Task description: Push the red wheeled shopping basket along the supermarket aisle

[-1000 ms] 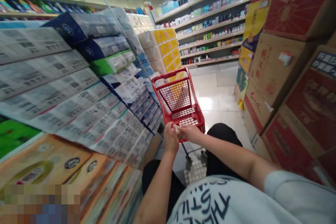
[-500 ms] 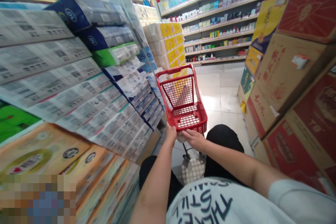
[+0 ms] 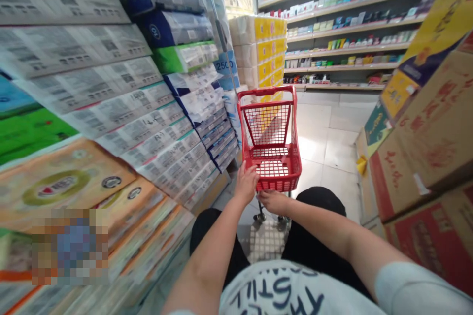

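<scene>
A red shopping cart stands upright on the tiled floor, directly ahead of the person's 2 hands, with its near side very close to them. The left hand is at the near left corner of the cart; its fingers are half bent, and I cannot tell if they grip the rim or only rest by it. The right hand lies just below the near edge, palm downward, with its fingers loosely extended to the left; what is under the palm is hidden, so I cannot tell whether it holds something. To the left of the cart rise stacked paper packs, and to the right are piled cartons. Farther ahead, shelves carry rows of small goods.
</scene>
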